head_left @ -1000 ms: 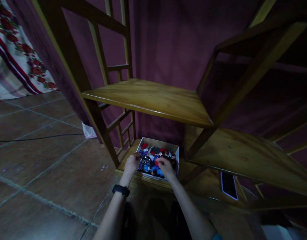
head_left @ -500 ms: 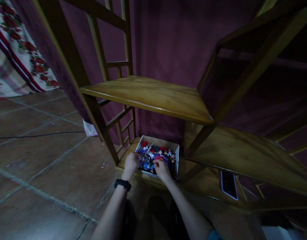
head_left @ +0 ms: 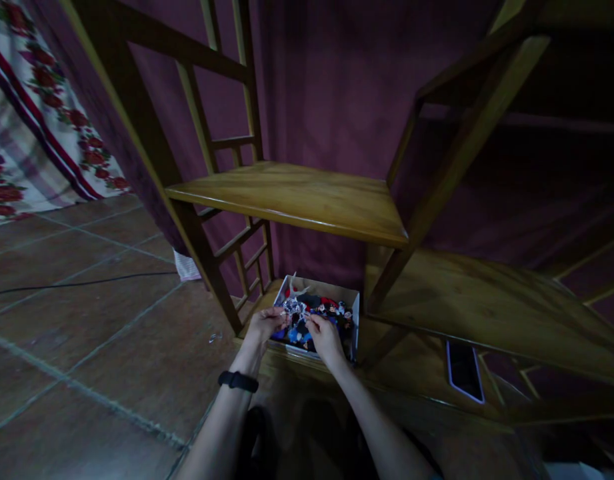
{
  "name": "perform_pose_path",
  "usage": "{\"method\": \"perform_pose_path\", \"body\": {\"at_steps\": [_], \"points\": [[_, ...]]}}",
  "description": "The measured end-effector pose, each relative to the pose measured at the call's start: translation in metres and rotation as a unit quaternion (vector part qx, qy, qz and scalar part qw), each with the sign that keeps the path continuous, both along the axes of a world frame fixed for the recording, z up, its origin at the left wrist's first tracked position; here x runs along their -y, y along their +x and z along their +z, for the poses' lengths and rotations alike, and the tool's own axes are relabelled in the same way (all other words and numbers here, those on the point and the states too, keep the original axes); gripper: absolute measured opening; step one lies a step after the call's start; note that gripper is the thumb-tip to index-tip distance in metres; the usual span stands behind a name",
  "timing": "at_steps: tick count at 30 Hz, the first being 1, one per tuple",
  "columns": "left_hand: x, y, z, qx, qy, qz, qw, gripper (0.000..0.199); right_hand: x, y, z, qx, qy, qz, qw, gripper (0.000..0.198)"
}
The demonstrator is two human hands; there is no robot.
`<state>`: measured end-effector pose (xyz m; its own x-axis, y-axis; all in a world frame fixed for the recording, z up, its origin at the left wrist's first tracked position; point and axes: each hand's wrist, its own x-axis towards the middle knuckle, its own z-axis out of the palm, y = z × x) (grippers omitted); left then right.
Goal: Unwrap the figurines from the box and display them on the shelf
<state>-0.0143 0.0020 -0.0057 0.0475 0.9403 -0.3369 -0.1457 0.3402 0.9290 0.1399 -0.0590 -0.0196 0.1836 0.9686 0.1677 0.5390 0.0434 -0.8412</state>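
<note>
A shiny silvery bunch (head_left: 295, 307), perhaps of metal rings or clear wrapping, is between my two hands over a white box (head_left: 355, 313). My left hand (head_left: 267, 325), with a black band on the wrist, pinches its left side. At its lower right, the fingers of my right hand (head_left: 324, 337) are closed on its edge. Beneath, the box holds several small colourful figures (head_left: 331, 310) in red, blue, black and white, too small to make out singly. Something pale and pointed (head_left: 297, 288) sticks up at the back of the bunch.
The box stands on the low board of a wooden shelf unit (head_left: 287, 200), with a plank above it and an upright on each side. To the right is a purple-rimmed dark tray (head_left: 465, 371). A small shiny piece (head_left: 215, 338) and a black cable (head_left: 87, 283) lie on the tiled floor.
The silvery bunch has been raised from among the figures in the box, and both hands have come with it. The camera view has shifted slightly.
</note>
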Motion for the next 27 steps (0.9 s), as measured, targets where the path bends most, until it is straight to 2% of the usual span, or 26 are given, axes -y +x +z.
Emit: {"method": "perform_pose_path", "body": {"at_steps": [4, 8, 17, 21, 27], "points": [[0.013, -0.001, 0.009, 0.086, -0.035, 0.005, 0.996, 0.02, 0.006, 0.005, 0.008, -0.031, -0.005, 0.013, 0.999, 0.027], [0.033, -0.004, 0.02, 0.123, -0.042, -0.004, 0.992, 0.021, 0.016, 0.007, 0.014, -0.044, 0.021, 0.016, 0.999, 0.03], [0.101, -0.008, 0.044, 0.173, -0.044, 0.013, 0.984, 0.017, 0.06, 0.007, 0.026, -0.078, 0.037, 0.025, 0.996, 0.031], [0.13, -0.012, 0.057, 0.198, -0.047, 0.013, 0.979, 0.019, 0.088, 0.004, 0.043, -0.095, 0.047, 0.014, 0.994, 0.03], [0.162, -0.014, 0.076, 0.214, -0.013, 0.023, 0.976, 0.019, 0.139, -0.007, 0.082, -0.121, 0.085, 0.025, 0.989, 0.029]]}}
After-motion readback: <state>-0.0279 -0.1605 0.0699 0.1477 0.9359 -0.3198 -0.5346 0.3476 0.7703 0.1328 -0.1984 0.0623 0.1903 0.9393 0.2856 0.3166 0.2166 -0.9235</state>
